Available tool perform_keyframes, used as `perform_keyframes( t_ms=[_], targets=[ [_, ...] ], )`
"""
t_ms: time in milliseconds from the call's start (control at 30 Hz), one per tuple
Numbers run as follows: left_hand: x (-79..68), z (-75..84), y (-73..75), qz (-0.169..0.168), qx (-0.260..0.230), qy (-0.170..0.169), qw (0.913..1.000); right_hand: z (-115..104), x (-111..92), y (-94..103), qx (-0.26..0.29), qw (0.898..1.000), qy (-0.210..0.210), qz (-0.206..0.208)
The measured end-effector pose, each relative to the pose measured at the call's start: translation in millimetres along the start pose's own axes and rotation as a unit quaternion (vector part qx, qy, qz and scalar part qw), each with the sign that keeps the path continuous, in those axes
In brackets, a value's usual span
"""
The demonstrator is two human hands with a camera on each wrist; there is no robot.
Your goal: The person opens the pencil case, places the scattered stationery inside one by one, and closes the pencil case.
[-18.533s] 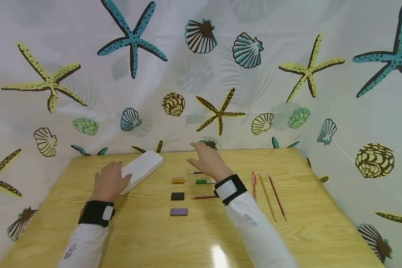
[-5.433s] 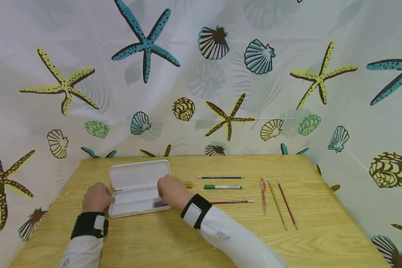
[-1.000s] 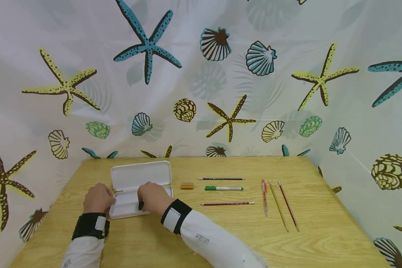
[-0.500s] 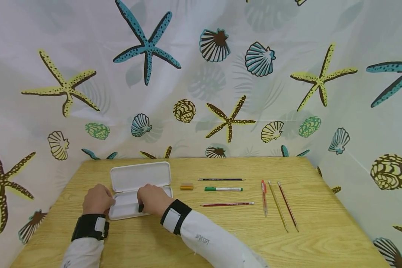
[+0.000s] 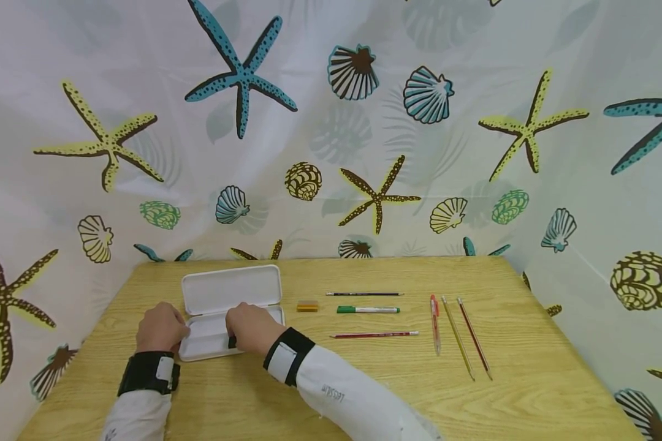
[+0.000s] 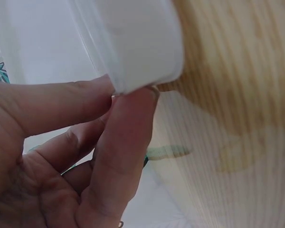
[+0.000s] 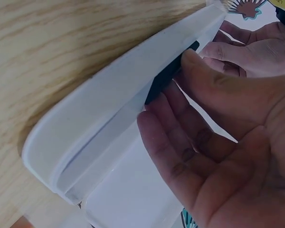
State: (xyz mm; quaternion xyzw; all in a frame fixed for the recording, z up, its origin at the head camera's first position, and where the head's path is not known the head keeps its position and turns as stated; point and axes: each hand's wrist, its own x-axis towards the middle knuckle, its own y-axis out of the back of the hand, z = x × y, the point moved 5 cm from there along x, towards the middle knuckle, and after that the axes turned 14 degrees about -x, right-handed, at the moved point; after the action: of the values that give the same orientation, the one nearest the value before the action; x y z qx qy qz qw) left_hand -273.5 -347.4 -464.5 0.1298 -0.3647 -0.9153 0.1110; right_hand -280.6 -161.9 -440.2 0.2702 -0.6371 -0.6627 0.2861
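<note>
A white pencil case (image 5: 203,337) lies on the table with its lid (image 5: 232,290) folded back. My left hand (image 5: 161,328) is at the case's left end; in the left wrist view its thumb and a finger pinch the case's corner. Over the lower tray, my right hand (image 5: 252,328) pinches a small black eraser (image 7: 171,73) between thumb and fingers. The eraser stands beside the tray's near wall in the right wrist view. My right hand covers the right part of the tray. An orange eraser (image 5: 308,306) sits on the table right of the case.
Right of the orange eraser lie a dark pencil (image 5: 364,294), a green-capped marker (image 5: 368,310) and a red pencil (image 5: 374,335). Farther right are a red pen (image 5: 435,324), a yellow pencil (image 5: 458,338) and a dark red pencil (image 5: 474,338). A patterned cloth (image 5: 463,135) hangs behind the table.
The case, closed 18.5 s ago, is now open and turned. A purple eraser showed in its tray 5.4 s ago. My right hand now holds the black eraser farther left; the last second is nearly still.
</note>
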Motion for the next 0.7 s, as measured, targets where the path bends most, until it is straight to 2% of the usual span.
perform_keyframes(
  t_ms=[533,700],
  targets=[
    [-2.9,2.6,0.5,0.002,-0.006,-0.005,1.0000,4.1,3.3,-8.4,-0.003,1.000,-0.012,0.022],
    [-2.5,1.9,-0.2,0.002,-0.004,-0.007,1.0000,6.5,0.3,-2.2,0.005,1.000,-0.014,0.017]
  ],
)
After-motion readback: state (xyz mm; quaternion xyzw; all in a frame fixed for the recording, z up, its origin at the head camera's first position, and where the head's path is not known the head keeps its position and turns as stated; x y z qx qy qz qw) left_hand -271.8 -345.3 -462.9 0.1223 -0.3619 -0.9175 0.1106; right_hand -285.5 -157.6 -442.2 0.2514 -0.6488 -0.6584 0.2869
